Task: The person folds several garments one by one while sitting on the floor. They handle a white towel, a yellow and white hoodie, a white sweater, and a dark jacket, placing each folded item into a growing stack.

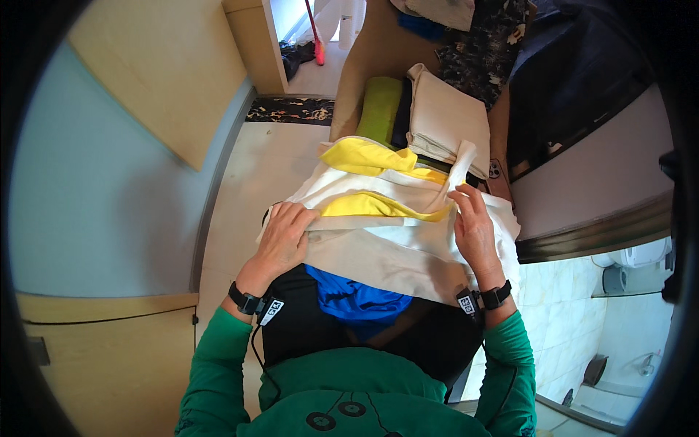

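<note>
A white and beige garment (377, 246) with yellow parts lies spread across my lap and the front of the seat. My left hand (284, 232) rests on its left edge, fingers over a fold beside a yellow strip (382, 206). At the right, my right hand (472, 224) pinches the fabric near a raised narrow white band (462, 164). Another yellow part (368, 155) lies turned up at the garment's far side. Blue shiny cloth (355, 297) shows beneath the garment, between my legs.
Beyond the garment, a folded cream cloth (450, 120) and a rolled green cloth (379, 106) sit on the brown seat (355, 71). A phone (497, 183) is at its right edge. Dark patterned fabric (475, 60) lies farther back. A wooden cabinet (109, 355) stands left.
</note>
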A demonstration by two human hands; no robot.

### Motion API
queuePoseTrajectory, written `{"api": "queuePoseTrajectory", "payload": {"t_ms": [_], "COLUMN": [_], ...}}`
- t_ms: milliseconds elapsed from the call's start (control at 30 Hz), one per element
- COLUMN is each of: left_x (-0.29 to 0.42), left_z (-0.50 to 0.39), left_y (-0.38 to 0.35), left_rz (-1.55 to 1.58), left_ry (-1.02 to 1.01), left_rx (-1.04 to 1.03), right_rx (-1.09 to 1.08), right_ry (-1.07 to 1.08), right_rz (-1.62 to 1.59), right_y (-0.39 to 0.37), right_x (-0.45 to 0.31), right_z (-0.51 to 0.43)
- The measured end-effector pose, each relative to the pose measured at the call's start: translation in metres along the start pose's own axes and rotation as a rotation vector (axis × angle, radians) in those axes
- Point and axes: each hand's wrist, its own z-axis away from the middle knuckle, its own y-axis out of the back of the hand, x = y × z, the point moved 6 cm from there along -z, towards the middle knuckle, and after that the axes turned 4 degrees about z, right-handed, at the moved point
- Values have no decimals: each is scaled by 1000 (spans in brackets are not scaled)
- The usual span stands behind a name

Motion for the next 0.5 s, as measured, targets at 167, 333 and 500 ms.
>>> {"api": "queuePoseTrajectory", "payload": {"t_ms": [167, 333, 500], "left_x": [11, 8, 1], "left_z": [-6, -19, -10], "left_y": [0, -8, 2], "left_rz": [132, 153, 142], "left_ry": [4, -8, -51], "left_rx": [-24, -52, 8], "right_rx": [-65, -117, 20], "right_ry": [111, 133, 183], "right_rz": [224, 228, 166], "right_y": [-8, -8, 33], "right_x": [0, 16, 9], "right_z": [-5, -23, -29]}}
